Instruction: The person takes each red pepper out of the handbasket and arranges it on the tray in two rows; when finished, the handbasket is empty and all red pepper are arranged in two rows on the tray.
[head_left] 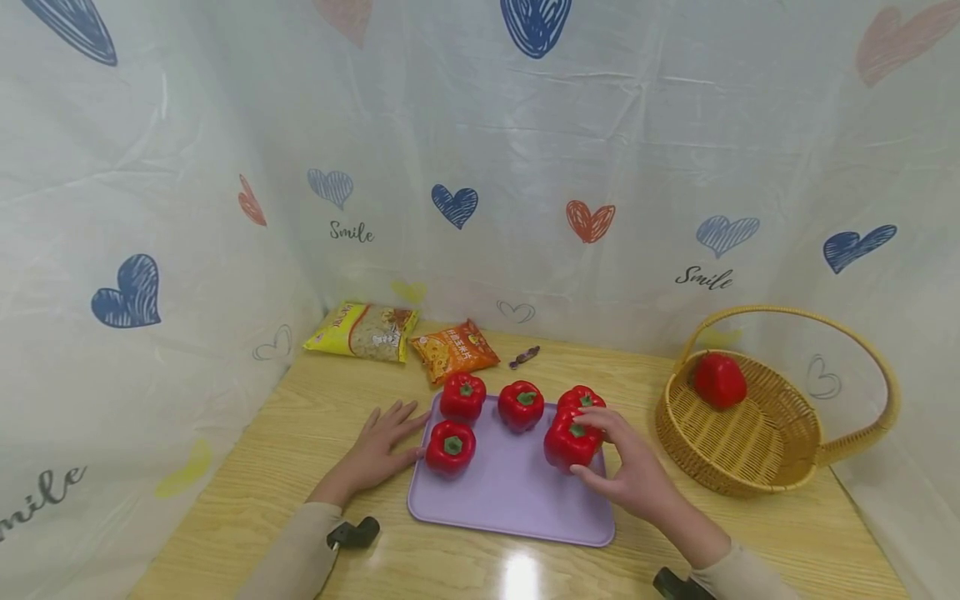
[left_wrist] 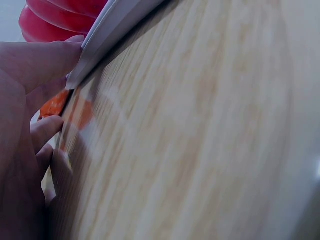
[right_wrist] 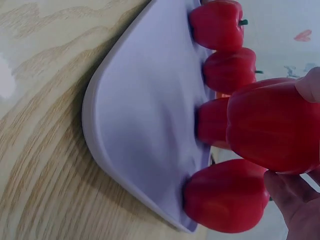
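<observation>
Beige sleeves [head_left: 291,554] are closest to us, one black device [head_left: 356,533] at the left wrist, another [head_left: 681,586] at the right! Over to the right hand [head_left: 636,473], and we have a clear hold: thumb and fingers round a red bell pepper [head_left: 564,443], stem up, above the right side of the lilac tray [head_left: 510,500]. Across to the left hand [head_left: 377,450], and we see nothing in its grip: fingers stretched out, touching the tray's left rim. Four more peppers sit on that tray, and we count them off: front-left [head_left: 450,462], back-left [head_left: 461,406], back-middle [head_left: 519,411], and back-right [head_left: 576,395], partly hidden behind the held one. Look right, we spot a wicker basket [head_left: 731,479] with an arched handle, one red pepper [head_left: 722,381] lying inside towards the back. Behind the tray, we find a yellow food bag [head_left: 363,333], an orange corn-chip bag [head_left: 457,350] and a dark wrapped candy [head_left: 524,357], all on the wooden table [head_left: 442,567].
</observation>
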